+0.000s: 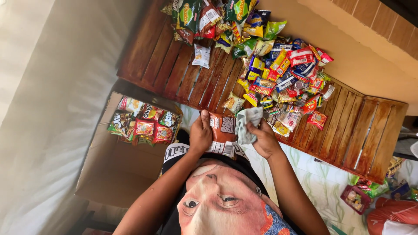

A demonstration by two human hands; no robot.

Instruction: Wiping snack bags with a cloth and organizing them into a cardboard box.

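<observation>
1. Left hand [200, 135]: closed on the left edge of a brown snack packet [221, 129], thumb lying over the packet's face; the packet stands upright between the two hands.
2. Right hand [264, 139]: fingers curled tight around a crumpled pale grey cloth [247, 124], which touches the packet's right edge.
3. Wooden slatted table [174, 74]: lies just beyond both hands; bare slats show ahead of the left hand.
4. Heap of bright snack packets [278, 72]: spread over the table ahead of the right hand, its nearest packets just beside the cloth.
5. White sachet [201, 55]: lies alone on the slats, well ahead of the left hand.
6. Cardboard box [117, 169]: open, to the left of the left hand, with red and green packets [146, 124] stacked at its far end.
</observation>
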